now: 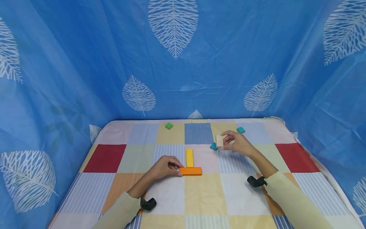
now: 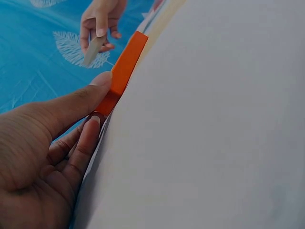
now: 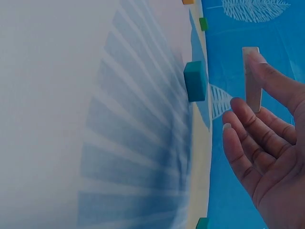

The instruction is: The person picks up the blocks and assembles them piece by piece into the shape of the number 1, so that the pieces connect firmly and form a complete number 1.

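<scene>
Endwise in left hand (image 1: 167, 166), orange block (image 1: 191, 171)

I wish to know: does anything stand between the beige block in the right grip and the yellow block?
Yes: in the head view, a teal block lies between the beige block and the yellow block. The beige block looks raised, so it may pass above. Nothing else visible stands there.

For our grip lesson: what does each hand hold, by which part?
Left hand: orange block, by its left end. Right hand: cream block, by its right side.
</scene>
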{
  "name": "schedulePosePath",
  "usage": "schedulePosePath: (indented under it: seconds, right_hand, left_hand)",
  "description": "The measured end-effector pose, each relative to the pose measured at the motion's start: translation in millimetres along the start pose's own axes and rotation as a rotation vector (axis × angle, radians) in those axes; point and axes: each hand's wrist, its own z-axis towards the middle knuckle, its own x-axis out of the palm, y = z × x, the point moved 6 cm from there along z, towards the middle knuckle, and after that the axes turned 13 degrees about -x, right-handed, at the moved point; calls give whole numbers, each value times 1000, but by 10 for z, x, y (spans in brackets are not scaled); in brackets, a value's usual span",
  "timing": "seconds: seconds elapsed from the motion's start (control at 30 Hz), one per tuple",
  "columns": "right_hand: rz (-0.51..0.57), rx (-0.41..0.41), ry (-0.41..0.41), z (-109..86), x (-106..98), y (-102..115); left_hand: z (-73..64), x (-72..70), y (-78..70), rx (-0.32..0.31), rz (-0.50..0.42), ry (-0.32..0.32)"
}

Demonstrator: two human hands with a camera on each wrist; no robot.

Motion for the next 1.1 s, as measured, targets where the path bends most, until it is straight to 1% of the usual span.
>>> schedulePosePath:
  seconds: [0.1, 0.23, 0.37, 0.43, 0.67, 0.8, 0.97, 1.1]
  right_hand:
    - [21, 4, -2, 27, 43, 42]
    - [20, 11, 9, 61, 109, 64]
    - [-7, 18, 16, 103, 181, 91]
    - [-14, 5, 17, 126, 215, 117]
    - [19, -48, 51, 201, 356, 136]
    - [31, -72, 51, 241, 424, 136]
    - [32, -74, 47, 302, 516, 150]
    - [17, -71, 45, 359, 593, 172]
  left_hand:
    - [31, 4, 76, 3, 0, -3]
    - [45, -3, 100, 2, -16, 3]
    - [44, -8, 91, -4, -15, 12]
    - [42, -11, 89, -6, -8, 11]
    - [34, -11, 70, 4, -20, 11]
    - [35, -7, 76, 0, -29, 11]
    - [31, -7, 83, 3, -42, 10]
    - [30, -12, 73, 8, -26, 9]
